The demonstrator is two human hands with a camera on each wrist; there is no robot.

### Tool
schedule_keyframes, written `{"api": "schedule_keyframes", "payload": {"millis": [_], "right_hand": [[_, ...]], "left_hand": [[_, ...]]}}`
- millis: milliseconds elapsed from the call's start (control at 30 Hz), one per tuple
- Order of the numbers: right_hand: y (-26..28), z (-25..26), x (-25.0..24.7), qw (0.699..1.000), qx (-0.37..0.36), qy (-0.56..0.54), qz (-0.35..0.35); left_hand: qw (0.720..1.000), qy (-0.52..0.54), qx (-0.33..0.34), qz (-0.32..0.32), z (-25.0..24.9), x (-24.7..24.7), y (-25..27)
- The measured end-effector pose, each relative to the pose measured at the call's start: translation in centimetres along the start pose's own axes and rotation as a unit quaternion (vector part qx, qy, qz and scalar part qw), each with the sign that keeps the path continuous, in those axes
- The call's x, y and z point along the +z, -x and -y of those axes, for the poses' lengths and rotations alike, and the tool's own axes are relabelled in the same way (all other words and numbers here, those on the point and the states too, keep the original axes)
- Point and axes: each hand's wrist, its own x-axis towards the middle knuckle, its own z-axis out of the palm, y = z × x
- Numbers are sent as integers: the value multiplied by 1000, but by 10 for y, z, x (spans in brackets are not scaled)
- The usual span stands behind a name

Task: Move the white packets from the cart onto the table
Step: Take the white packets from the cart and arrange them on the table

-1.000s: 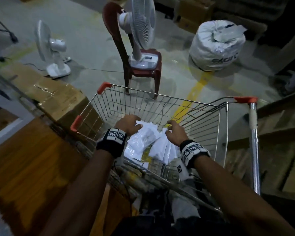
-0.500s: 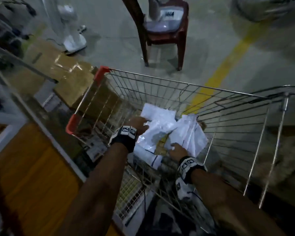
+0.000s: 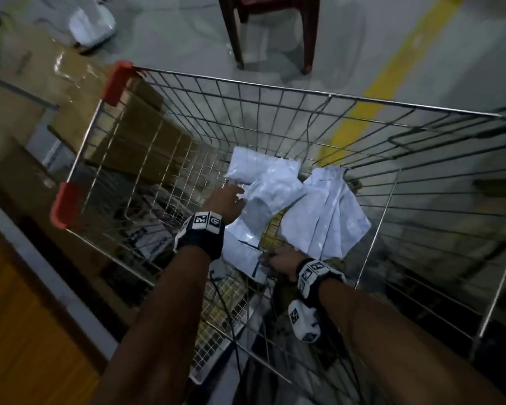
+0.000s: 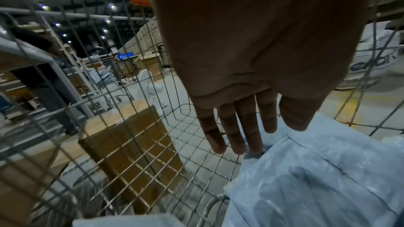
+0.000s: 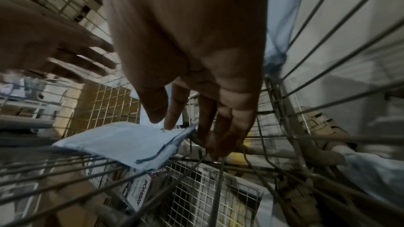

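Head view: both hands reach into the cart (image 3: 123, 118), where the packets (image 3: 322, 211) lie on its floor. Left wrist view: the left hand (image 4: 258, 68) hangs flat-fingered, holding nothing. Right wrist view: the right hand (image 5: 196, 68), fingers loosely extended, touches a packet corner (image 5: 174, 131).

"BOMBAY" on box (image 5: 143, 190) under cart

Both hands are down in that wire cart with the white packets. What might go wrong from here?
1. The white packets lie overlapping and look slippery, so lifting several at once may let some slide off.
2. The right hand only touches one packet's corner, right by the cart wires; that corner may snag on them.
3. The left hand is open with straight fingers and grips nothing, so a hurried lift could miss.
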Motion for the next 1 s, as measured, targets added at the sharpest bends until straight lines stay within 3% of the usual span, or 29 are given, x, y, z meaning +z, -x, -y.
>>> {"api": "schedule_keyframes", "payload": {"millis": [267,367,467,767,933,1000], "right_hand": [[44,15,-19,996,24,5,-89],[76,17,-41,985,0,-5,-173],[106,17,-67,962,-23,72,-263],[151,29,-157,934,-26,226,-277],[150,30,-162,859,22,296,-418],[148,29,-152,844,42,299,-443]], "left_hand": [[994,90,30,-51,5,-9,-13],[994,81,39,-65,-3,-14,-18],[996,62,39,-60,-7,-9,-20],[996,-51,75,-9,-15,14,-21],[991,-101,73,-42,-30,37,-24],[989,-107,81,-67,-36,46,-22]]}}
